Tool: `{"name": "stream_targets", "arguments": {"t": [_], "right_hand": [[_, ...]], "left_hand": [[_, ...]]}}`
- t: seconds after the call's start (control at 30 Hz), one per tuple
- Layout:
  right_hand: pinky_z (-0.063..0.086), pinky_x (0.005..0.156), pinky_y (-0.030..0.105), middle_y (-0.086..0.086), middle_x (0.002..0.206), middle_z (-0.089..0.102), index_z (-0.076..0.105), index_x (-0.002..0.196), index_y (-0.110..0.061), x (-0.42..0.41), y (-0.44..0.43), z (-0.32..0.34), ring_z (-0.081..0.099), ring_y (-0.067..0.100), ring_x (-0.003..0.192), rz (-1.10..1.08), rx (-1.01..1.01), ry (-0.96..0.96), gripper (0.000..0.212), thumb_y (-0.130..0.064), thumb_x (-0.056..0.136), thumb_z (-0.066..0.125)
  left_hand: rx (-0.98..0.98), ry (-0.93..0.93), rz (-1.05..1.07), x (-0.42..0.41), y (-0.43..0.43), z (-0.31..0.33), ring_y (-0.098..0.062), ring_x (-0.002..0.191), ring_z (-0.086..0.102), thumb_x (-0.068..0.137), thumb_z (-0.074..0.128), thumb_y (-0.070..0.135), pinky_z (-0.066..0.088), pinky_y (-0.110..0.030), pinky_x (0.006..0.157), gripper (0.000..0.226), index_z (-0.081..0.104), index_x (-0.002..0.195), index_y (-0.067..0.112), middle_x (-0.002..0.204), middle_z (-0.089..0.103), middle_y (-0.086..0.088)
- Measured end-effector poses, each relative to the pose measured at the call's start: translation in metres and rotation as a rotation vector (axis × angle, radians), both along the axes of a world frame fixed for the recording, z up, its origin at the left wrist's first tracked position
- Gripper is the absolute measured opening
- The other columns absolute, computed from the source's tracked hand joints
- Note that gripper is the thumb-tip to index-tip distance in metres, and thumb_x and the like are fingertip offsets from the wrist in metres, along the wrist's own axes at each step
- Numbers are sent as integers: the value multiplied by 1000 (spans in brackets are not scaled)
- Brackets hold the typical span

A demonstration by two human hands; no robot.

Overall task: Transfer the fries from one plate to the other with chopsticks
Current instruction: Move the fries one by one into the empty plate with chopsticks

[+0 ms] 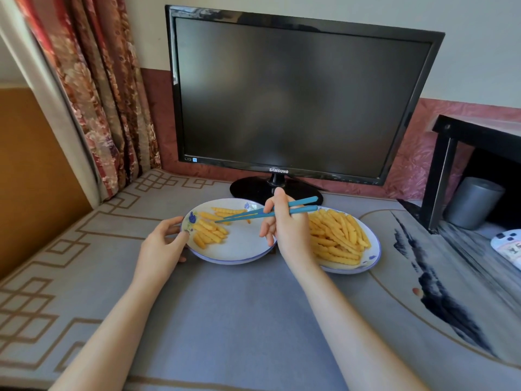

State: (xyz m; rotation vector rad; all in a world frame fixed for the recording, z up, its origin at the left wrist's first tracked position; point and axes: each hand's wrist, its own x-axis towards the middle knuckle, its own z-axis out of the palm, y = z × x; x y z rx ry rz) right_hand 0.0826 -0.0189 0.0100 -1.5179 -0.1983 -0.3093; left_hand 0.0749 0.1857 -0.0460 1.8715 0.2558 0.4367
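Blue chopsticks (266, 211) are pinched in the right hand (284, 224), tips over fries (210, 230) on the left plate (239, 249), whose rim is gripped by the left hand (162, 244); the right plate (372, 249) overlaps it, bare tabletop (239, 320) nearer.

Glossy glazed plates (234, 249), matt cloth table cover (225, 320), ridged fries (335, 235).

Soft, even daylight fills the scene and shadows are faint. The dark monitor screen (296, 94) carries a dull, hazy reflection. Wide-angle distortion bends the curtain (93, 88) and table (239, 320) edges outward, and the far right corner looks smeared.
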Motion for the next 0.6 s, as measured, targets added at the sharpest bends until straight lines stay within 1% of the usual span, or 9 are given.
{"name": "stream_targets", "arguments": {"t": [0.17, 0.27, 0.37, 0.6], "right_hand": [[31, 36, 21, 13, 44, 52, 51, 68, -11, -6, -7, 8, 40, 20, 31, -73, 52, -31, 44, -35, 103, 36], [32, 36, 21, 12, 43, 51, 50, 68, -10, -13, -20, 14, 39, 20, 30, -121, 59, -34, 45, -35, 102, 36], [30, 36, 18, 11, 41, 50, 49, 68, -8, -23, -38, 27, 38, 21, 30, -192, 74, -43, 45, -34, 102, 37], [27, 34, 16, 11, 38, 49, 47, 66, -10, -48, -97, 47, 36, 22, 28, -348, 102, -128, 42, -30, 102, 37]], "left_hand": [[-1, 0, 1, -1, -1, 1, -20, 55, 57, 90, 52, 10, 44, -8, 43, 34, 59, 122, 17, 108, 66, -3], [9, 3, 2, 0, 0, 1, -20, 55, 58, 90, 52, 11, 44, -8, 43, 33, 59, 122, 18, 107, 65, -2], [18, 7, 4, 0, 0, 0, -21, 55, 59, 91, 52, 12, 43, -7, 43, 34, 59, 123, 18, 109, 65, -2], [20, 3, 4, 0, 1, -1, -21, 58, 60, 91, 52, 11, 44, -8, 43, 34, 59, 124, 15, 111, 65, -5]]}}
